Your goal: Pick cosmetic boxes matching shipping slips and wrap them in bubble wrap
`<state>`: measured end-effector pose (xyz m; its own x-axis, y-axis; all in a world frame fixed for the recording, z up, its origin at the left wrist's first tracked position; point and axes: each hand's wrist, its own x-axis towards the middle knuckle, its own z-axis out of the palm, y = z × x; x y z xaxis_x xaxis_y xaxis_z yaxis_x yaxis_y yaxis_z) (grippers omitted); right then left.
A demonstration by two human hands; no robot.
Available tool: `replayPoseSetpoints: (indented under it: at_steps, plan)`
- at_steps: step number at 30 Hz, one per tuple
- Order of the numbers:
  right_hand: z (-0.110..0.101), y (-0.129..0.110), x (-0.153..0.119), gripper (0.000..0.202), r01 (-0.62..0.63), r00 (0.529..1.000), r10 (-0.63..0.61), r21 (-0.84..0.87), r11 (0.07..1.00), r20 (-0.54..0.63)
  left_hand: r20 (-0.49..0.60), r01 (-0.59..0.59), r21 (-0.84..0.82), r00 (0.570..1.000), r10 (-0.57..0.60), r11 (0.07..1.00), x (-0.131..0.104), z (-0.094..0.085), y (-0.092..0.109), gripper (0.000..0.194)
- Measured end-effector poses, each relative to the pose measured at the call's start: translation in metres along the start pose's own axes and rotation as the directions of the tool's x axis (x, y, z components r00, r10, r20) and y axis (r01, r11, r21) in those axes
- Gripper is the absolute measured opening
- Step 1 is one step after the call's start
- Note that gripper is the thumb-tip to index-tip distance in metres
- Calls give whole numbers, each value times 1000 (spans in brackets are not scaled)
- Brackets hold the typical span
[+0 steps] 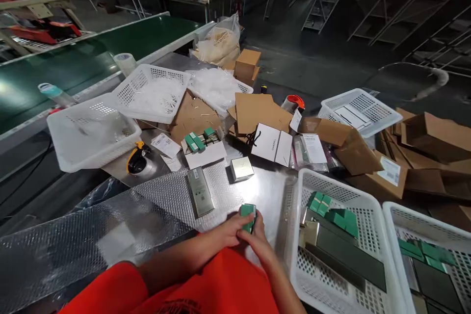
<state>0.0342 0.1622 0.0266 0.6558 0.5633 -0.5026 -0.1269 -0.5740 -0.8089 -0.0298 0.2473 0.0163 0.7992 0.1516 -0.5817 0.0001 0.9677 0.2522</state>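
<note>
Both hands meet near the table's front edge around small green boxes (248, 211). My left hand (232, 229) has its fingers wrapped on their left side, and my right hand (258, 236) closes on their right side. Beyond them stands a small pale gold box (242, 169). To its left a long grey-gold box (200, 191) lies on bubble wrap (154, 206). An open white carton (206, 154) holds more green boxes (195, 142). At the right, a white basket (303, 235) holds green boxes (344, 221) and a long dark box (349, 250).
A second basket (395, 245) is at the far right. White baskets (93, 157) stand at the left, beside a tape dispenser (142, 161). A white paper bag (271, 143), cardboard (257, 110) and opened cartons (437, 137) lie beyond. A green conveyor (91, 51) runs behind.
</note>
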Motion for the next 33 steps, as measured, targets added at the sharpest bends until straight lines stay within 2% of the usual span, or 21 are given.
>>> replayPoseSetpoints:
  at_steps: [7,10,12,15,17,20,24,28,31,33]
  plan:
    - [-14,1,26,87,64,997,-63,20,998,-31,-54,-17,-7,998,16,1000,26,7,2,33]
    - [-23,-4,45,87,131,985,-149,-174,976,-91,-85,-48,8,995,49,999,38,12,8,37]
    - [-33,-10,66,86,134,965,-211,-399,907,-154,-132,-51,37,990,56,998,42,13,15,42]
    - [-47,-20,105,84,52,933,-274,-667,743,-232,-212,-28,111,976,51,993,37,7,29,42]
    - [-51,-23,130,86,20,923,-301,-753,658,-238,-239,-15,168,969,56,986,28,2,36,43]
    - [-48,-18,154,90,20,930,-306,-802,596,-204,-269,-7,255,960,78,967,11,-4,42,48]
    - [-42,-7,164,94,32,942,-291,-821,570,-165,-302,8,389,946,120,921,-3,-8,45,55]
    - [-44,-5,162,102,38,953,-270,-831,555,-136,-303,16,548,936,181,836,-2,-10,48,50]
    - [-46,-4,157,104,15,938,-292,-822,569,-185,-282,1,682,923,261,731,5,-8,54,42]
    - [-47,-1,154,101,3,914,-327,-799,601,-242,-248,-24,778,906,342,628,11,-5,63,36]
